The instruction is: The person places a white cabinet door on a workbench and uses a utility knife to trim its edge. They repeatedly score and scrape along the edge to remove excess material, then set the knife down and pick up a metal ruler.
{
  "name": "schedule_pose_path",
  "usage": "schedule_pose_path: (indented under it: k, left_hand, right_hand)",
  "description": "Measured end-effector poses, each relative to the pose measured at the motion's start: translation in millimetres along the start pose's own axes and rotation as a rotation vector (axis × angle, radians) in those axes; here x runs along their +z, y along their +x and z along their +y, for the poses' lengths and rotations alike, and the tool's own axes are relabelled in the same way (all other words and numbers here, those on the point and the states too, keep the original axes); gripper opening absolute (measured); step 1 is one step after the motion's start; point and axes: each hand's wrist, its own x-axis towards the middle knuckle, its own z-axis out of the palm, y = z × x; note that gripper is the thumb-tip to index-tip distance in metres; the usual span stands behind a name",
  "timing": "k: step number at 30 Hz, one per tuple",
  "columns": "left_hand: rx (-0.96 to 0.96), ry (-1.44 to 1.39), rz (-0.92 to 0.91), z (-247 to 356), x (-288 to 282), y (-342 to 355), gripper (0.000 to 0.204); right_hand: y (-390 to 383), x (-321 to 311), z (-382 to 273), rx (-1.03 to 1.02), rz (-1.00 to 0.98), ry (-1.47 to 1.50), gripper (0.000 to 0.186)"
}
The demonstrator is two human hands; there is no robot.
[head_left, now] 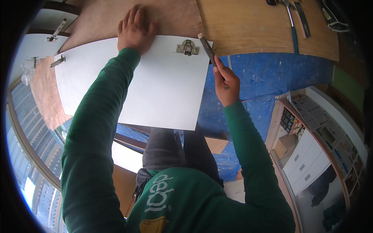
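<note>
A white cabinet door panel (163,85) lies in front of me, with a metal hinge (188,47) near its far right corner and another hinge (58,61) at its left end. My left hand (135,33) rests flat across the panel's far edge, fingers spread over the brown board (171,15) beyond. Held in my closed right hand (226,84) is a short dark stick with a pale end (208,47), slanting up beside the panel's far right corner. Its exact kind cannot be made out.
A hammer (291,25) and a dark flat strip (302,19) lie on the wooden tabletop (248,27) at the far right. Blue sheeting (268,73) covers the area below it. White drawers (305,167) stand at right; a window (33,128) is at left.
</note>
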Motion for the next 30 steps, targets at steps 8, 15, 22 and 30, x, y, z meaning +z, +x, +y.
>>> schedule_pose_path:
  k: [8,15,22,30]
  left_hand:
    - [-0.010,0.008,0.007,-0.7,1.3,-2.4,0.066]
    - [-0.004,-0.012,-0.003,0.7,-2.7,-1.0,0.067]
    - [-0.002,0.005,0.010,-1.7,3.1,-2.1,0.067]
    - [-0.004,-0.001,0.013,-2.3,0.3,-2.9,0.067]
  right_hand:
    - [-59.2,-34.0,5.0,0.072,-0.100,-0.021,0.042]
    - [17.1,1.2,-8.8,-0.019,-0.023,-0.006,0.047]
    - [-36.8,-29.9,3.2,0.004,-0.079,-0.054,0.046]
    - [25.9,-7.8,-4.8,0.024,-0.076,0.009,0.046]
